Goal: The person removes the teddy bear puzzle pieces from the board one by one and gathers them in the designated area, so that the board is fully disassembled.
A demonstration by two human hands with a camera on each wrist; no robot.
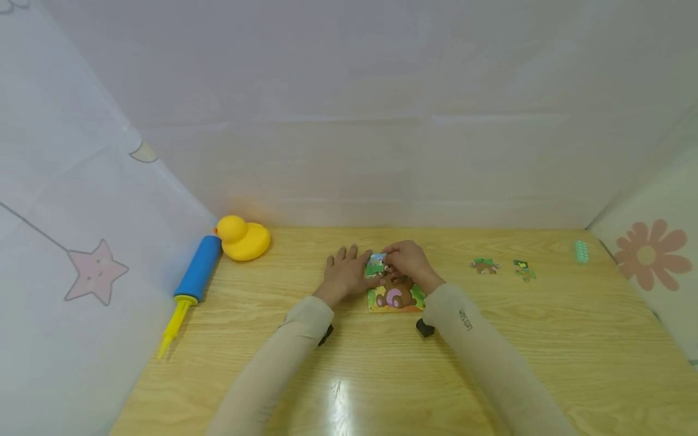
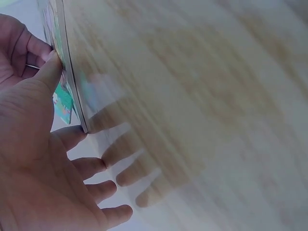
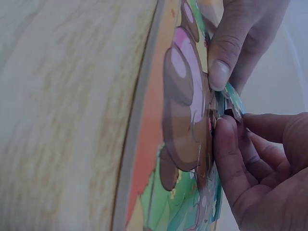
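Head view, left to right. Pump (image 1: 197, 269), blue body, yellow nozzle, leaning near the wall. Duck (image 1: 246, 242), yellow, just beside the pump's top end. My left hand (image 1: 343, 275): fingers spread apart, thumb resting on the puzzle, forefinger at its edge. Puzzle (image 1: 395, 298), brown bear with pink belly, flat on the table (image 1: 376, 369) between my forearms, upper part partly covered by my hands. My right hand (image 1: 408, 261): thumb and forefinger clamped on a tilted piece (image 3: 235, 100), over the puzzle's upper part. Brown-and-green loose piece (image 1: 485, 266), well apart, to the right. Two smaller pieces (image 1: 526, 275), close together; whether touching, I cannot tell. Mint-green item (image 1: 581, 252), far right.
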